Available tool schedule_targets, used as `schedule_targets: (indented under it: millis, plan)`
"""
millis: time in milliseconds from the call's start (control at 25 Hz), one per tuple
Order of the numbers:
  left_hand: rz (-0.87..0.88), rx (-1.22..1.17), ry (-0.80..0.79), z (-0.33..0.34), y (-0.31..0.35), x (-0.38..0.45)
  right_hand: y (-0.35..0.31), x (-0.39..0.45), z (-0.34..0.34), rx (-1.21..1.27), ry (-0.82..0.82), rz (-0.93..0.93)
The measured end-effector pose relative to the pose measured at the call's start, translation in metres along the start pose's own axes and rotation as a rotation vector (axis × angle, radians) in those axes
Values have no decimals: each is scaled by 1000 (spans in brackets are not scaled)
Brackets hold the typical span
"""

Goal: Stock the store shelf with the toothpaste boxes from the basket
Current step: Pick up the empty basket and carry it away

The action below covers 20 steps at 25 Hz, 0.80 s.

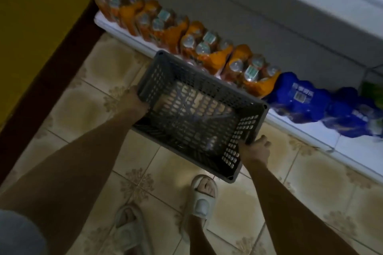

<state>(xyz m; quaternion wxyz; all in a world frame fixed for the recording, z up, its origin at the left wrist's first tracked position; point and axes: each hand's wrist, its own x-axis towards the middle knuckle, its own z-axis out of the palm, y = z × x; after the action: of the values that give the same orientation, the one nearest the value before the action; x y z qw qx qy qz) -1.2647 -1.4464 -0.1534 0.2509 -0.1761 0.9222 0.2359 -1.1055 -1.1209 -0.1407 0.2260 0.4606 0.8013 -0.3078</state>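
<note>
A grey perforated plastic basket hangs over the tiled floor, just in front of a low white shelf. My left hand grips its left short rim. My right hand grips the right short rim near the front corner. The floor tiles show through the basket's holed bottom and I see no toothpaste boxes inside it. The frame is dim and slightly blurred.
The shelf carries several shrink-wrapped packs of orange bottles and blue bottle packs, with a green item at the far right. A dark brown and yellow wall runs along the left. My feet in pale slippers stand below the basket.
</note>
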Motion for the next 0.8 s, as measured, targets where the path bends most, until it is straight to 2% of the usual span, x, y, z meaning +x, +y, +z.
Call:
schedule_targets:
  millis: [160, 280, 400, 480, 640, 800]
  plan:
    - [-44, -10, 81, 38, -14, 54, 31, 58, 50, 224, 16, 131]
    - [-53, 68, 231, 46, -22, 66, 41, 71, 65, 274, 115, 108]
    - [-45, 33, 275, 39, -35, 54, 38, 62, 64, 294, 144, 95]
    - [-101, -47, 280, 26, -55, 25, 29, 40, 50, 265, 122, 58]
    - [-238, -220, 258, -35, -112, -85, -15, -32, 7, 140, 46, -119]
    - [-494, -396, 334, -108, -156, -196, -74, -116, -21, -41, -41, -262]
